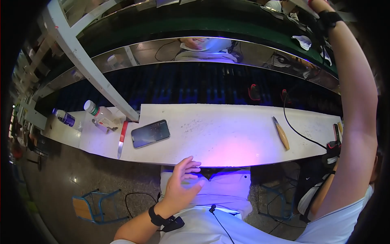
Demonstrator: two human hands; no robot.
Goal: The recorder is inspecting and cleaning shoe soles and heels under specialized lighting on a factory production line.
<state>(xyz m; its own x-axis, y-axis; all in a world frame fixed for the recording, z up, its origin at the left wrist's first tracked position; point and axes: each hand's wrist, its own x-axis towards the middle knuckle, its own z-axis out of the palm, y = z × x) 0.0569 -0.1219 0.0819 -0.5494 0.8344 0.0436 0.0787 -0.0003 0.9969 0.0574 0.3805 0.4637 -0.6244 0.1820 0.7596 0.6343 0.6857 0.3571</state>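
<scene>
My left hand (185,187) hovers over my lap at the front edge of the white worktop (203,134). Its fingers are apart and slightly bent, with nothing in them. My right arm stretches up to the far right corner, where my right hand (321,5) is cut off by the picture's rim; its fingers are hidden. Nearest to my left hand lies a phone (150,133), screen up. Left of it rests a knife with a red handle (123,132), blade toward me. A tool with a pointed dark tip and a wooden handle (282,137) lies on the right side.
Two bottles, one clear (101,116) and one purple-labelled (65,118), are at the left. A grey post (89,61) rises by them. Beyond run dark rollers (183,83) and a green belt (162,28) bearing white pieces (302,42). A black cable (298,132) crosses the right side.
</scene>
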